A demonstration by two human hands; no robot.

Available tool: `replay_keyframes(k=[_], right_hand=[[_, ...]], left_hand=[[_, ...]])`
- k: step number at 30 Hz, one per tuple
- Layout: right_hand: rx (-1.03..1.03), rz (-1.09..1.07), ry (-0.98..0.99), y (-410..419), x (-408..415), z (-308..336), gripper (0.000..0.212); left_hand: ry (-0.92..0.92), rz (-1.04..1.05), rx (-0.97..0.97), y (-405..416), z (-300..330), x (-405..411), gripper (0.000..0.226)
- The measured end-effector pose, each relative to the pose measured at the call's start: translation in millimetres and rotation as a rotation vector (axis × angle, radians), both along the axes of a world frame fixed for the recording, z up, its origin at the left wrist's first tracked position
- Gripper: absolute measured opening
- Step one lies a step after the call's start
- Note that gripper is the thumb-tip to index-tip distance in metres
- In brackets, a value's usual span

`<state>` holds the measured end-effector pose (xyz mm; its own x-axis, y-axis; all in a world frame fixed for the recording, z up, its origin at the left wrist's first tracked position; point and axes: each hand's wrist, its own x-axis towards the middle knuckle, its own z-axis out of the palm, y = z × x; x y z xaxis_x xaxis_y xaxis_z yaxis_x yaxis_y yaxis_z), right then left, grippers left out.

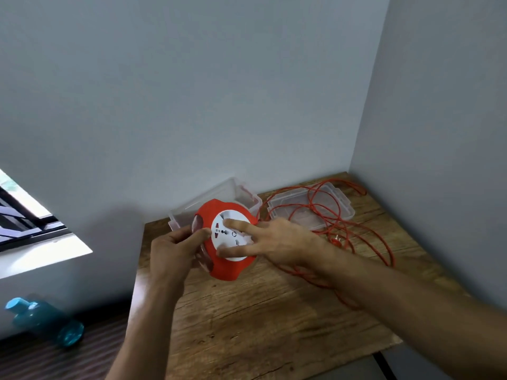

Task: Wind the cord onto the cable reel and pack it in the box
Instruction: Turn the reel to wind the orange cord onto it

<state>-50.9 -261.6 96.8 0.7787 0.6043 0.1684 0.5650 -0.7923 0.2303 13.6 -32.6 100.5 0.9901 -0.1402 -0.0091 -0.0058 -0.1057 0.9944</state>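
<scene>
Both my bare forearms reach in from the near edge and angle toward the middle. My left hand is curled, fingers bent and thumb pressed forward, clamped on the left rim of the cable reel and holding it up. My right hand comes in from the right with the wrist fairly straight, fingers spread wide. 2 of its fingertips press flat on the reel's face, 1 at the far side, 1 at the near side. My right forearm crosses low from the near right.
</scene>
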Motion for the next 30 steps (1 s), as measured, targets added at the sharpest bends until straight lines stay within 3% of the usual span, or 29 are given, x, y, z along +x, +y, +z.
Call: replay_keyframes(k=[5,12,14,17,21,22,23,25,28,30], right_hand=[[-0.049,0.113,-0.011,-3,6,16,0.072],[0.003,-0.123,0.023,20,9,2,0.056],[0.11,-0.226,0.01,24,12,-7,0.06],[0.627,-0.59,0.021,38,11,-18,0.072],[1.861,-1.057,0.537,65,18,-13,0.056],[2.04,-1.094,0.639,66,19,-10,0.053],[2.089,-1.078,0.688,64,19,-8,0.05],[1.913,-0.971,0.625,58,12,-6,0.045],[1.103,-0.852,0.138,36,-2,-9,0.037],[0.606,-0.592,-0.079,19,-9,-15,0.037]], left_hand=[[-0.009,-0.118,0.127,10,8,17,0.008],[-0.024,-0.123,0.112,6,7,17,0.002],[-0.037,-0.134,0.134,4,5,13,0.014],[-0.065,-0.093,0.144,-3,0,5,0.027],[-0.131,-0.051,0.15,-18,-12,-12,0.03],[-0.14,-0.043,0.128,-20,-16,-17,0.03],[-0.147,-0.032,0.099,-22,-17,-21,0.028],[-0.133,0.009,0.036,-24,-17,-25,0.025],[-0.069,0.079,-0.048,-21,-14,-23,0.025],[-0.053,0.088,-0.067,-18,-11,-19,0.02]])
